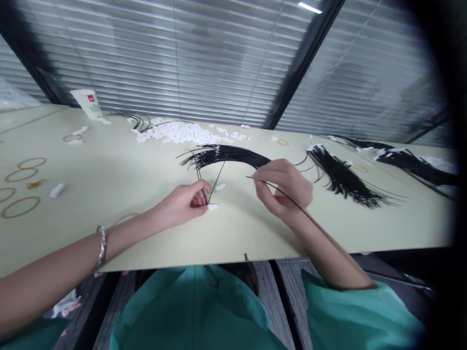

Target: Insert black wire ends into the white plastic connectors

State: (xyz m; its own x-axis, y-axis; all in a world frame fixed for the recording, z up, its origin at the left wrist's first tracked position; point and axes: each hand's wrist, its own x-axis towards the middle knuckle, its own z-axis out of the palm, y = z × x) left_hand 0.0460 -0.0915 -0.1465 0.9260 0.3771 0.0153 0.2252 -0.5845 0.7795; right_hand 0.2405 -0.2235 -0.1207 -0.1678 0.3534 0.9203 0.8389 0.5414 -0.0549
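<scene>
Over the pale table my left hand [195, 198] pinches the ends of a few thin black wires [217, 180] that fan upward from its fingertips. A small white piece [213, 206] lies right by those fingertips, and another [221, 186] sits a little higher. My right hand [282, 187] is closed on a single black wire [292, 200], whose tip points left while its length trails back along my forearm. Behind both hands lies a curved bundle of black wires [233, 153], its right end partly hidden by my right hand.
A heap of white pieces [178, 131] spreads along the table's back, beside a paper cup [87, 103]. Rubber bands [21, 207] lie at the left. More black wire bundles [343, 177] rest at the right. The table's front edge [219, 264] runs below my hands.
</scene>
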